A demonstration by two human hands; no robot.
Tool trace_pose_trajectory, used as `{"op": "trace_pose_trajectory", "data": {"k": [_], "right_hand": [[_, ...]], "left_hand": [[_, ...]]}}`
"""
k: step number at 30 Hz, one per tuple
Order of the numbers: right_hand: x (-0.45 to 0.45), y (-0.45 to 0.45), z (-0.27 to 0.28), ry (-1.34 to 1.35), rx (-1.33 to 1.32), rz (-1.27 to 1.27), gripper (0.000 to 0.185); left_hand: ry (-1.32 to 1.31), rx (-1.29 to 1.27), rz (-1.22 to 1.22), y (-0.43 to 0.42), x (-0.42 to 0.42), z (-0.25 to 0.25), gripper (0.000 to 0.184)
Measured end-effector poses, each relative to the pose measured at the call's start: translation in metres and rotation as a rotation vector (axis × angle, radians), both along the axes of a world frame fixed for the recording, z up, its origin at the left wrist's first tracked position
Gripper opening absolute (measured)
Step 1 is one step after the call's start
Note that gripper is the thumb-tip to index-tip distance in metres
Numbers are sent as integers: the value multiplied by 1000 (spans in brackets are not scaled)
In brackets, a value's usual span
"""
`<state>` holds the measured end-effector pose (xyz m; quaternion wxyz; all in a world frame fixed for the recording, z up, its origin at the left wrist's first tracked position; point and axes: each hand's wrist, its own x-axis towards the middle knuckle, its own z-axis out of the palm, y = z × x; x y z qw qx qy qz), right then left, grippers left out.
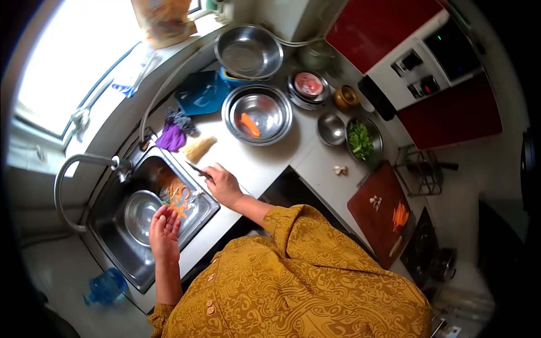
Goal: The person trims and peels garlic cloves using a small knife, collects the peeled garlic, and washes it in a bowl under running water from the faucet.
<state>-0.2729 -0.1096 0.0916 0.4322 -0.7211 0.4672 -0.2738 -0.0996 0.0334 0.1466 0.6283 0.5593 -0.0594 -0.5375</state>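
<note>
My right hand (224, 186) is closed around a slim dark-handled tool (198, 170) above the counter beside the sink; its working end is too small to tell a peeler from a knife. My left hand (164, 230) is over the sink (121, 256), palm up, fingers loosely curled and apart, with nothing visible in it. Just beyond it a steel bowl (135, 207) sits in the basin. Orange carrot peelings (179, 194) lie at the basin's right end. A peeled carrot (249, 125) rests inside nested steel bowls (228, 121) on the counter.
A scrub brush (199, 149) and purple cloth (171, 138) lie behind the sink, below the curved faucet (61, 186). To the right are a bowl of chopped greens (360, 141), garlic (340, 169), and a cutting board (372, 225) with cut carrot (400, 216).
</note>
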Motion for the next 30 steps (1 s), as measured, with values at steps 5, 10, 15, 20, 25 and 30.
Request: {"op": "trace_pose_trajectory", "data": {"k": [5, 10, 15, 20, 25, 30], "right_hand": [[-37, 1, -31, -109, 24, 0, 17], [-144, -3, -40, 81, -155, -395, 9], [-305, -7, -80, 304, -223, -1012, 18], [-393, 2, -96, 595, -167, -1076, 30], [-399, -10, -113, 614, 50, -930, 32], [-405, -8, -119, 662, -2, -1042, 23]], "left_hand": [[18, 43, -137, -24, -39, 7, 24], [12, 60, -257, -39, -67, 16, 20], [16, 113, -305, -40, -80, 20, 20], [19, 127, -326, -45, -95, 17, 21], [33, 92, -400, -55, -110, 17, 21], [47, 107, -417, -58, -115, 17, 21]]}}
